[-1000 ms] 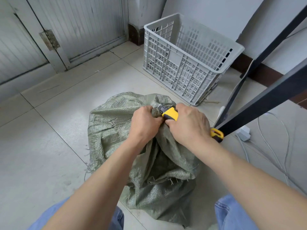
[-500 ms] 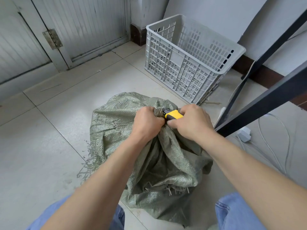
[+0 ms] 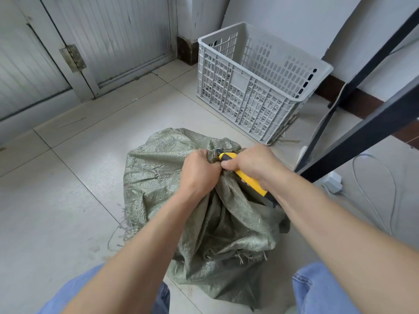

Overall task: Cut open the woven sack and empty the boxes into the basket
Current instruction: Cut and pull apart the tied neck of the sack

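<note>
Head view: left hand bunches the woven sack neck on the tiled floor; right hand grips a yellow knife, blade seemingly buried. Grey basket stands beyond across bare tiles; black frame and cables crowd the right.

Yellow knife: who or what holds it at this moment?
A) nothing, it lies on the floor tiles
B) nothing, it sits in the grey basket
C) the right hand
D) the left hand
C: the right hand grips the yellow knife at the bunched neck of the woven sack, while the left hand clutches the fabric beside it.
</note>
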